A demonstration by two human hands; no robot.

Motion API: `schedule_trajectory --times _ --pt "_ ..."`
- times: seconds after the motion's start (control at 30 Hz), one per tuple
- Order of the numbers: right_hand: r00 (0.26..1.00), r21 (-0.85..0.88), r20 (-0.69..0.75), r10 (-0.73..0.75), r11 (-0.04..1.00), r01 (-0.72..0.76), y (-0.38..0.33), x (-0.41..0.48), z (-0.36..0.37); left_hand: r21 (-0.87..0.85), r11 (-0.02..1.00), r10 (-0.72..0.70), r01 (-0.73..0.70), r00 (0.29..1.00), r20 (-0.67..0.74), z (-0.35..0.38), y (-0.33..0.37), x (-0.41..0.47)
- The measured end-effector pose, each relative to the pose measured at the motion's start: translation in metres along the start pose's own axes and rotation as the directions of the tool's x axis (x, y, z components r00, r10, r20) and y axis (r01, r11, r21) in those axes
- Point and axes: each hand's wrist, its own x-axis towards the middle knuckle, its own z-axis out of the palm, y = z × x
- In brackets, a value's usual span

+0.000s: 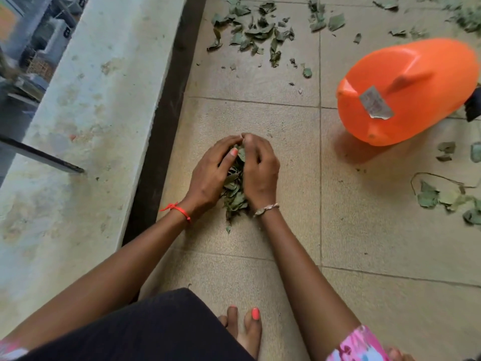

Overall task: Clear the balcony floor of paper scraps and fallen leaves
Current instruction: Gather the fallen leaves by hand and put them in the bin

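A heap of dry green leaves (234,192) lies on the tiled balcony floor (286,230), squeezed between both of my hands. My left hand (210,175) cups the heap from the left, fingers curled over its top. My right hand (260,170) cups it from the right, its fingertips meeting the left ones at the far end. More fallen leaves (256,32) lie scattered farther ahead, and another patch of leaves (442,198) lies at the right. No paper scraps show clearly.
An orange plastic bucket (406,92) lies on its side at the right, a torn label on its base. The balcony's low wall (99,121) runs along the left with a dark skirting strip (166,126). My bare foot (247,329) stands at the bottom.
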Motion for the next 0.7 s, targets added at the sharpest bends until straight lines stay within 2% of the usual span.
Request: schedule_trajectory --times 0.1,0.2,0.33,0.43,0.53,0.63,0.7 --pt "0.996 0.110 -0.083 0.039 0.993 -0.029 0.000 0.006 -0.023 -0.031 0.999 -0.021 0.021 1.000 -0.002 -0.001 -0.001 0.002" --pt "0.981 0.037 -0.184 0.059 0.998 -0.053 0.013 -0.013 -0.049 -0.006 1.000 -0.019 0.019 1.000 -0.008 -0.002 0.000 0.002" --pt "1.000 -0.241 0.000 0.005 0.970 -0.005 0.029 -0.040 -0.049 0.122 0.993 -0.007 0.006 1.000 0.012 0.002 0.002 0.002" --pt "0.998 -0.327 0.054 -0.033 0.944 0.049 0.022 -0.039 -0.023 0.160 0.987 0.005 -0.010 0.999 0.032 0.010 0.006 -0.003" --pt "0.999 -0.182 -0.028 -0.015 0.983 0.010 0.011 -0.034 0.005 0.012 0.999 -0.052 0.052 0.998 -0.032 0.021 0.012 -0.010" --pt "0.984 0.107 -0.173 0.046 0.994 -0.028 0.006 -0.033 0.019 -0.258 0.960 -0.134 0.110 0.988 -0.079 0.025 0.022 -0.008" --pt "0.973 0.325 -0.173 0.155 0.941 -0.092 0.002 -0.031 0.022 -0.440 0.888 -0.191 0.134 0.977 -0.089 0.025 0.027 -0.008"
